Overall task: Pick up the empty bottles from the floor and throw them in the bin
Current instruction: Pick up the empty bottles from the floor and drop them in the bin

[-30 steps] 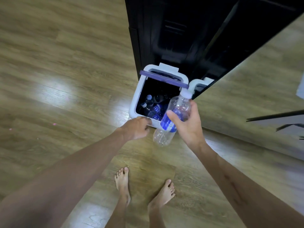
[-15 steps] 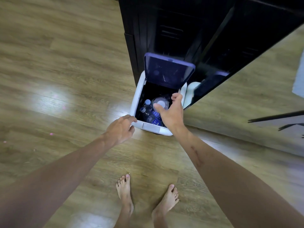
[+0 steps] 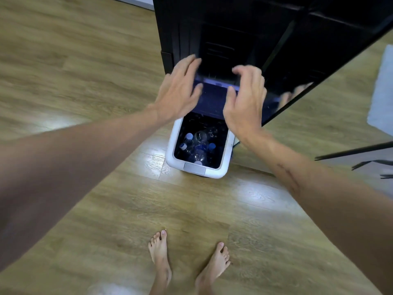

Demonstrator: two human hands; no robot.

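Note:
A white bin (image 3: 171, 149) stands on the wooden floor with its purple lid (image 3: 212, 99) raised at the back. Inside lie several clear empty bottles (image 3: 198, 146) with blue and white caps. My left hand (image 3: 179, 92) is raised in front of the lid's left edge, fingers straight and spread, holding nothing. My right hand (image 3: 246, 99) hovers at the lid's right edge, fingers loosely bent, thumb near the lid; whether either hand touches the lid I cannot tell. Both hands are blurred.
A black cabinet (image 3: 234, 28) rises right behind the bin. A glossy dark panel (image 3: 297, 90) to the right reflects my hand. Black stand legs (image 3: 361, 154) reach in from the right edge. My bare feet (image 3: 189, 262) stand on the floor in front of the bin.
My right hand let go of the bottle, which now lies in the bin. Both hands have risen from the bin's rim to the raised lid.

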